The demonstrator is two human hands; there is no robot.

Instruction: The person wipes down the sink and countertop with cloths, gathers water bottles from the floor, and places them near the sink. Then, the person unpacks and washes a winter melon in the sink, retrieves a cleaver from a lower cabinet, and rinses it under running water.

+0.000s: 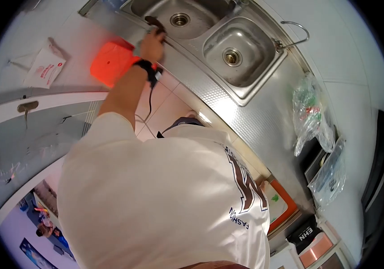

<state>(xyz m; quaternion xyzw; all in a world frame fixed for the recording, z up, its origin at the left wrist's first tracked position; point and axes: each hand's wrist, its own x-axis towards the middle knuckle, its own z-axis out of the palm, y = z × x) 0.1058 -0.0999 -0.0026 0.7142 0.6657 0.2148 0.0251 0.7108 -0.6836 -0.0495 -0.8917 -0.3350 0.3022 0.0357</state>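
One left hand (152, 47) held a dark brown rounded implement (155, 21), its grip seemingly closed, at nine o'clock from the left basin's (205, 15) drain (180, 19); the right hand was out of view. The implement looked stiff, light, perhaps slippery if wet, best grasped at its five-o'clock end.

Dark brown object (156, 21) at sink's (203, 18) edge

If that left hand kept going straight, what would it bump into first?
Beyond the dark object at its fingers, the left hand would likely meet the inside of the nearer sink; depth is unclear.
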